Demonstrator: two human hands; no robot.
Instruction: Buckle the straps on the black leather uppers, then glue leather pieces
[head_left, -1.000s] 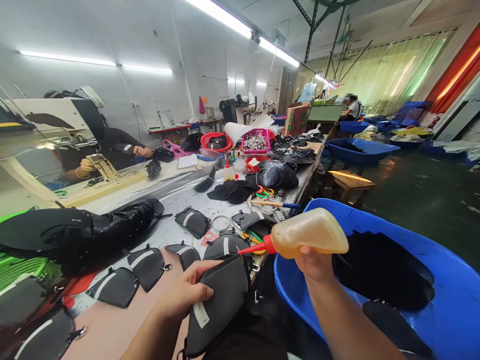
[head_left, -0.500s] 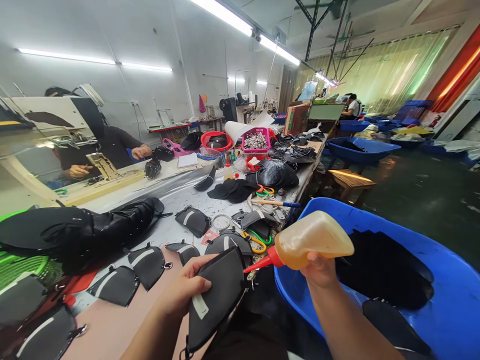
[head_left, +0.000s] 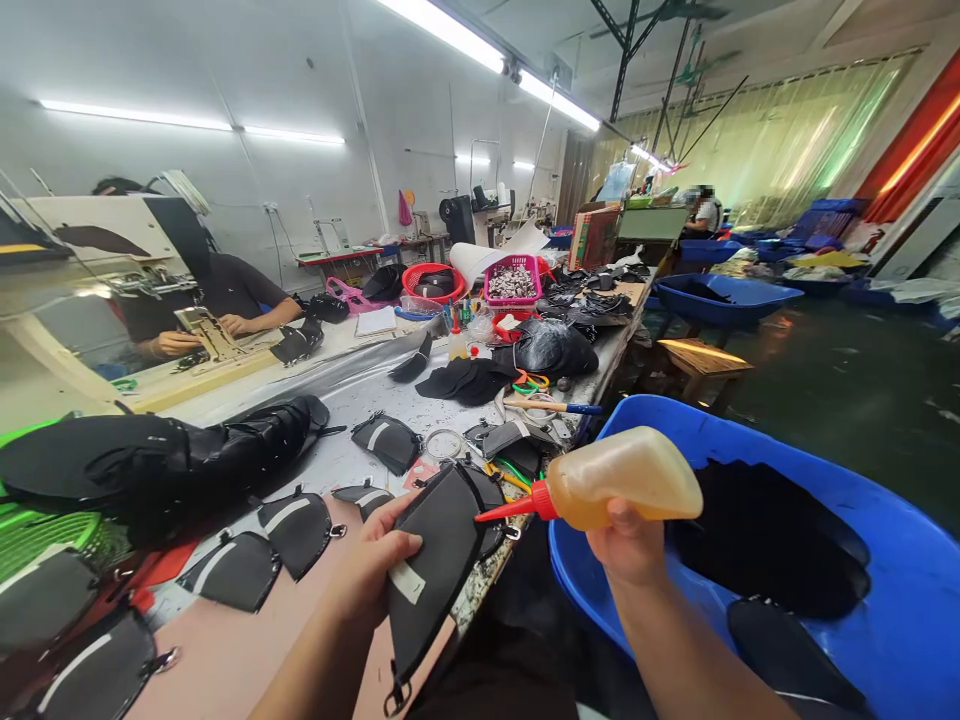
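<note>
My left hand (head_left: 379, 565) grips a dark grey curved piece (head_left: 442, 550) by its left edge, thumb on top. A whitish strip (head_left: 407, 582) shows on the piece, and a small ring hangs at its lower end. In my right hand (head_left: 628, 540) is a translucent squeeze bottle (head_left: 626, 475) of amber liquid, tilted to the left. Its red nozzle (head_left: 514, 508) points at the piece's right edge, the tip touching or very near it. Similar grey pieces with white strips (head_left: 296, 530) lie on the table to the left.
At right stands a blue tub (head_left: 592, 580) with black pieces. Scissors with yellow and green handles (head_left: 517, 475) lie beyond my hands. A black pile (head_left: 165, 460) is at left. Across the table, a person (head_left: 240, 290) works at a sewing machine (head_left: 82, 235).
The held piece has shifted and turned slightly, and the bottle has moved a little left with its nozzle. The person opposite has brought a hand back toward the machine.
</note>
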